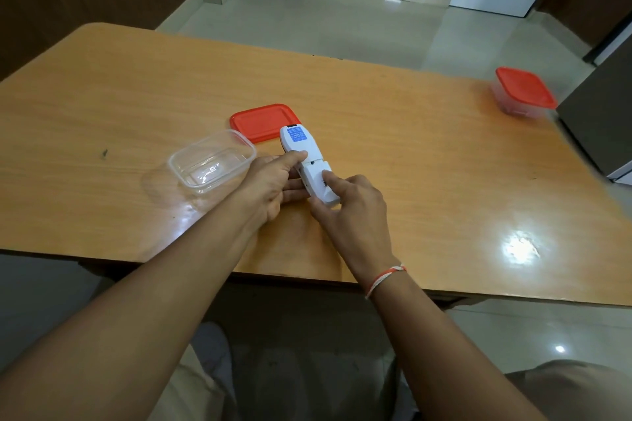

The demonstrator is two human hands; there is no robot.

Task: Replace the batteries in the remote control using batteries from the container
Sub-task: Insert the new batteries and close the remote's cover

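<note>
A white remote control (301, 150) with a blue label lies back-up above the wooden table (427, 161), held between both hands. My left hand (273, 186) grips its left side, thumb on the upper half. My right hand (352, 212) holds the lower end, with the index finger pressing on the white battery cover (319, 183), which sits slightly offset from the body. No batteries are visible. Just left of my hands stands an open clear plastic container (212, 161), which looks empty. Its red lid (263, 121) lies flat behind the remote.
A second clear container with a red lid (523, 92) stands at the table's far right edge, beside a dark cabinet (602, 120). The near table edge runs just under my forearms. Tiled floor lies beyond the far edge.
</note>
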